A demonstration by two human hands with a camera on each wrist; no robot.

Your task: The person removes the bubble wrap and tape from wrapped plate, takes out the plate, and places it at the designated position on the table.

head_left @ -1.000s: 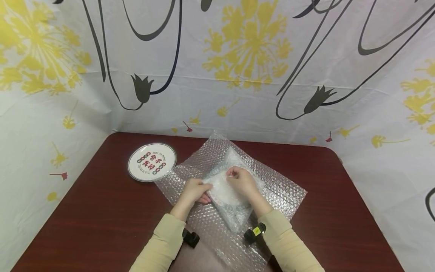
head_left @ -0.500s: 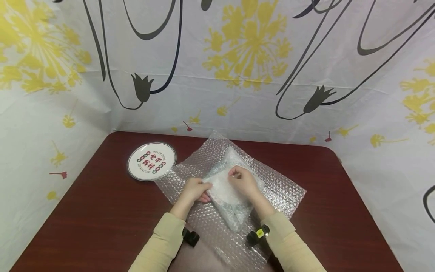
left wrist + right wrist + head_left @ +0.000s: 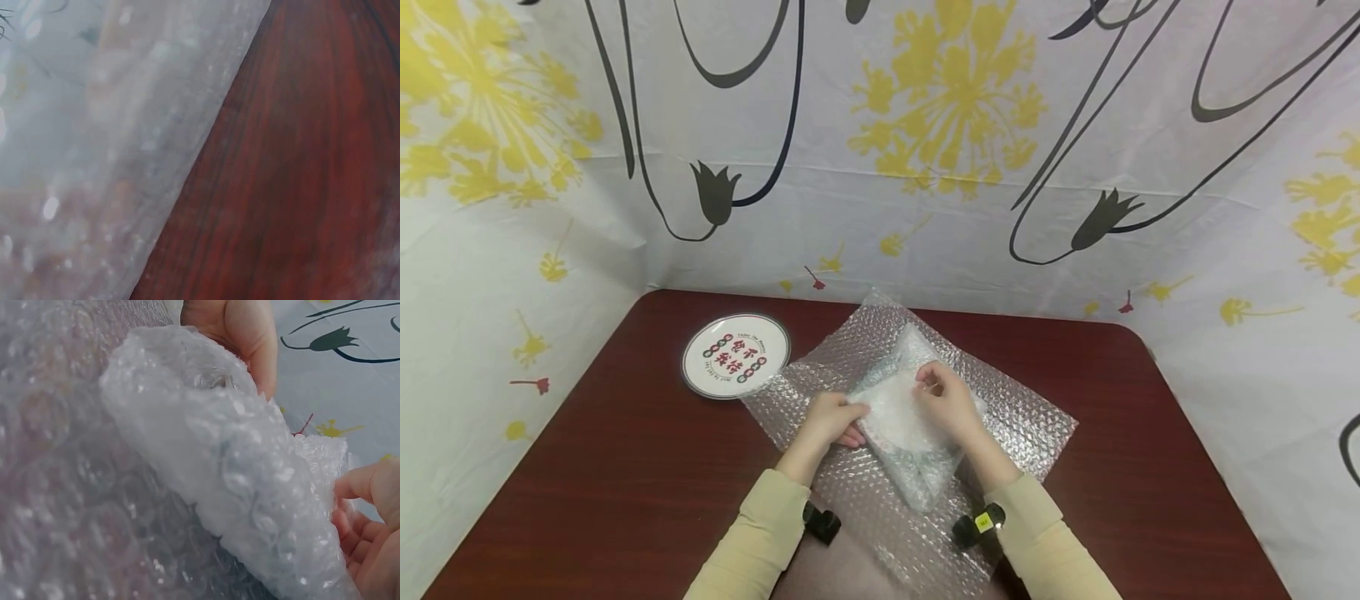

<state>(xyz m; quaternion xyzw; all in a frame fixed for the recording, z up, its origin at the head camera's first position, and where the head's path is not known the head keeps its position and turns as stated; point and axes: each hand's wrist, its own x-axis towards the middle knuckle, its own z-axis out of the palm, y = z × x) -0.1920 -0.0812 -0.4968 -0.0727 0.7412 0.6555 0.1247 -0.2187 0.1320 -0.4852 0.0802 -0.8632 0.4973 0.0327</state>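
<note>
A flat bundle (image 3: 891, 417) in bubble wrap lies on a larger spread sheet of bubble wrap (image 3: 1022, 417); something round and whitish shows through, its kind unclear. My left hand (image 3: 831, 421) grips the bundle's left edge, thumb on top and fingers underneath. Over the bundle's upper right part, my right hand (image 3: 946, 402) has its fingertips curled together and pinches clear wrap. Seen from the right wrist, the right hand (image 3: 375, 525) is at the folded bubble wrap's (image 3: 250, 462) edge, the left hand (image 3: 244, 337) behind it. Only blurred wrap (image 3: 162, 125) shows from the left wrist.
A white plate (image 3: 735, 357) with red lettering and a dark rim lies at the back left, one edge meeting the bubble wrap sheet. The dark red wooden table (image 3: 647, 492) ends at a patterned cloth wall (image 3: 820, 200) behind and at both sides.
My right hand has shifted slightly to the right and up over the bundle, its fingers still curled together. The left hand, the bundle and the plate have stayed in place.
</note>
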